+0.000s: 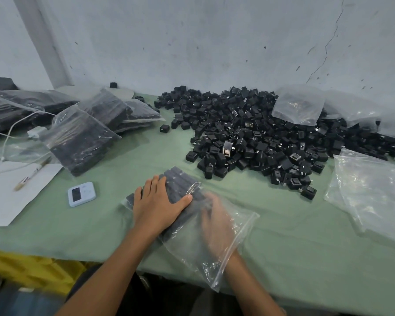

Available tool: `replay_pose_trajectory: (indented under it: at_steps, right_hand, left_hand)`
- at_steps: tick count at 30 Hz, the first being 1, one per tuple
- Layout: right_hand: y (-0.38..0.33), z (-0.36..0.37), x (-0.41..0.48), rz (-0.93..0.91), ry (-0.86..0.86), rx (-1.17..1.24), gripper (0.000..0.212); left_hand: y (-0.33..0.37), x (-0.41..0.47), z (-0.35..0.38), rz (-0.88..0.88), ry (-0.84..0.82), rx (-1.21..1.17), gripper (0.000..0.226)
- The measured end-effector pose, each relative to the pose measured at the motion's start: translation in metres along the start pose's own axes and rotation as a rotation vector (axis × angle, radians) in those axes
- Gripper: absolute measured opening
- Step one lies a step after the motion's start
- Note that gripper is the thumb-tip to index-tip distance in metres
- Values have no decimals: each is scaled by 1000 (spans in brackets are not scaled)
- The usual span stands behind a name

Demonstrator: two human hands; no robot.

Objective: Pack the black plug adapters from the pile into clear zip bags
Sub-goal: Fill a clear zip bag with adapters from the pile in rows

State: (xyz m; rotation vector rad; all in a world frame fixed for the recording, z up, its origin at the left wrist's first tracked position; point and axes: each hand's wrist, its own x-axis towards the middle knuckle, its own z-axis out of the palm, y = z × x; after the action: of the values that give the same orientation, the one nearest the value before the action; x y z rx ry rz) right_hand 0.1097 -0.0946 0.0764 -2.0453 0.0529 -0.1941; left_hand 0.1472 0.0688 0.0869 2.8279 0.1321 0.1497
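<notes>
left hand point(156, 205) lies flat on rows of black plug adapters point(178, 179); right hand point(217, 222) is inside the clear zip bag point(240, 224), grip too blurry to tell

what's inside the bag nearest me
Rows of black adapters and the blurred right hand reaching in. The left hand presses on top, hiding some rows.

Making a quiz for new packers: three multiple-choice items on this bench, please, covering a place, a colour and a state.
1. The small blue device lies: A left of the left hand; B right of it; C beyond it.
2. The table cloth is: A red; B green; C white.
3. The right hand is: A off the table; B on top of the left hand; C inside the clear zip bag.
Answers: A, it lies leftward of that hand; B, green shows all over; C, it shows through the plastic.
</notes>
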Motion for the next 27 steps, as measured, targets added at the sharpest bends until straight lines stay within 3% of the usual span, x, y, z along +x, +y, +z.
replay_pose_trajectory:
  at_steps: [2,4,7,13,18,23,27]
  right_hand:
    - [2,-3,-4,-94,-77,-228,30]
    - [1,-3,-4,-77,-51,-137,38]
    - [-8,-8,-11,-80,-26,44,31]
    - [-3,-8,-15,-9,-76,50,37]
    - [-3,-6,-10,-8,-96,-64,34]
    - [-7,-22,-21,-5,-274,-143,53]
    - [-10,-93,-53,131,-573,201,22]
  left_hand:
    - [0,0,0,-3,-7,5,111]
    - [0,1,-1,-4,-11,8,111]
    - [1,1,-1,0,-18,1,110]
    - [11,12,-7,-2,-41,40,97]
    - [21,12,1,-17,32,46,113]
    - [18,13,3,-2,38,42,113]
    - [18,11,3,7,40,57,112]
